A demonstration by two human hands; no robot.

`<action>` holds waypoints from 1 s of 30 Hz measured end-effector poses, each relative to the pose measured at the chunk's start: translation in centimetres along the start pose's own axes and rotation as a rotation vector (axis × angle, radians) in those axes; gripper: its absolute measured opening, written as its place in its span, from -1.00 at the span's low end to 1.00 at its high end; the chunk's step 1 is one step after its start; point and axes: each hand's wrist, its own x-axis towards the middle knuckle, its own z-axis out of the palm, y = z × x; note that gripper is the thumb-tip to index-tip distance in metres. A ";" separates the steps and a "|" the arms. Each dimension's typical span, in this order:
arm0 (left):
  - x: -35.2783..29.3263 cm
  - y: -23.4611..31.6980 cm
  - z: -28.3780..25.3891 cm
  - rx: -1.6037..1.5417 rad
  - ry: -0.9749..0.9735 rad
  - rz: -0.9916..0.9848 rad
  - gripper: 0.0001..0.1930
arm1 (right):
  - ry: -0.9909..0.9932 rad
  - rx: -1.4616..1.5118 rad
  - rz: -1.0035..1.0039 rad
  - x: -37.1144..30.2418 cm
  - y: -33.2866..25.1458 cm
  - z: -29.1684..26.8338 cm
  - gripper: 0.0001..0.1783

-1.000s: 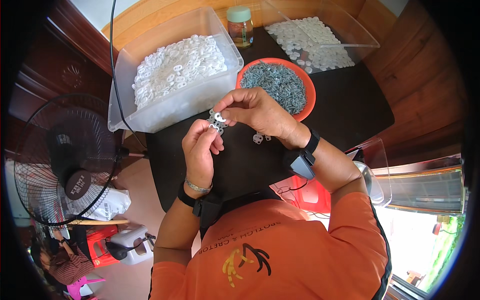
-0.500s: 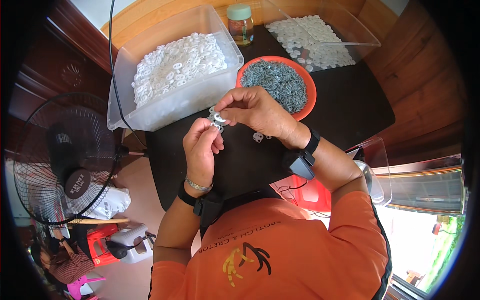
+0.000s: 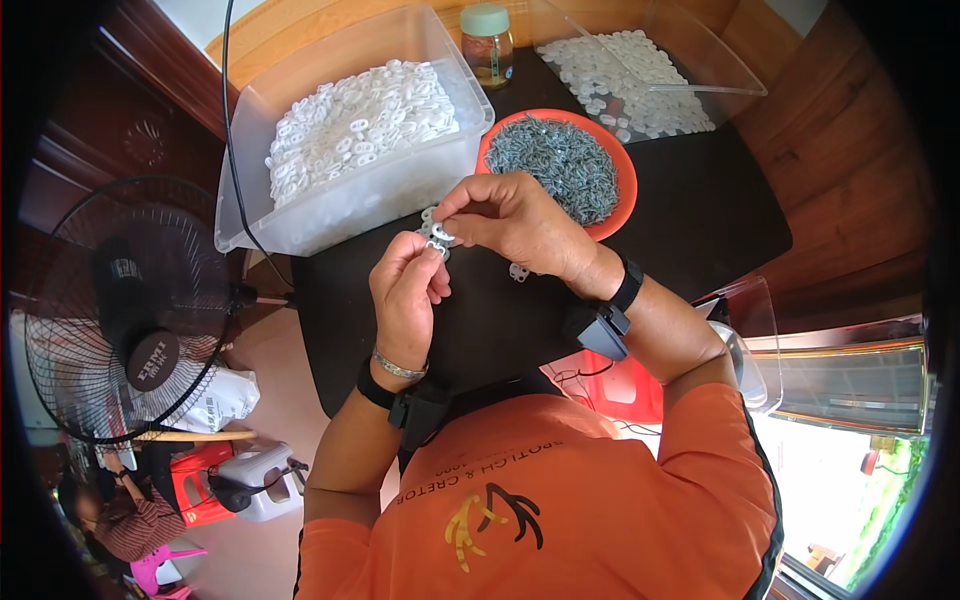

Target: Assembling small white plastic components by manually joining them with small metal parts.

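Observation:
Over the dark table my left hand [image 3: 405, 285] pinches a small white plastic piece with holes [image 3: 437, 248] between thumb and fingertips. My right hand [image 3: 515, 225] meets it from the right, its thumb and index finger closed on a similar white holed piece [image 3: 441, 232]. The two pieces touch or overlap; the fingertips partly hide them, so how they join cannot be made out. Just beyond the fingertips lie more white pieces [image 3: 428, 213]. Under my right wrist rests another holed piece [image 3: 518, 271].
A translucent bin [image 3: 350, 190] of white two-holed pieces stands at the back left. Right of it are an orange bowl [image 3: 626, 190] of small grey pieces, a green-lidded jar [image 3: 486, 45] and a clear container [image 3: 700, 85] with white discs. A fan [image 3: 125, 300] stands left; a person [image 3: 140, 525] sits beyond.
Both hands stay together in nearly the same pose, with slight movement of the fingertips on the white pieces. The whole view has shifted a little.

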 end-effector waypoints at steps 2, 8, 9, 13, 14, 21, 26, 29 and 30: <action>0.0 0.0 0.0 -0.002 0.001 0.000 -0.85 | -0.002 -0.005 0.000 0.0 0.0 0.0 -0.87; -0.1 0.0 0.1 0.010 0.006 0.031 -0.85 | 0.019 -0.028 0.027 -0.1 0.1 0.3 -0.87; -0.1 0.0 0.1 0.011 0.008 0.031 -0.85 | -0.003 -0.034 0.003 0.0 0.4 0.2 -0.87; 0.0 -0.2 0.0 -0.002 -0.005 0.026 -0.85 | 0.004 -0.007 -0.036 -0.1 0.5 0.8 -0.89; 0.0 -0.3 -0.1 -0.021 -0.008 0.028 -0.85 | 0.003 -0.007 -0.036 0.0 0.5 0.8 -0.89; 0.1 -0.4 -0.3 -0.079 -0.013 0.008 -0.82 | -0.040 -0.001 -0.073 -0.3 0.6 1.0 -0.77; 0.2 -0.5 -0.5 -0.183 0.013 -0.084 -0.78 | -0.060 -0.157 -0.086 -0.4 0.6 1.3 -0.67; 0.1 -0.4 -0.5 -0.154 -0.008 -0.086 -0.77 | 0.020 -0.334 -0.251 -0.4 0.6 1.7 -0.64; 0.2 -0.4 -0.5 -0.154 -0.007 -0.084 -0.77 | 0.030 -0.351 -0.271 -0.4 0.5 1.7 -0.64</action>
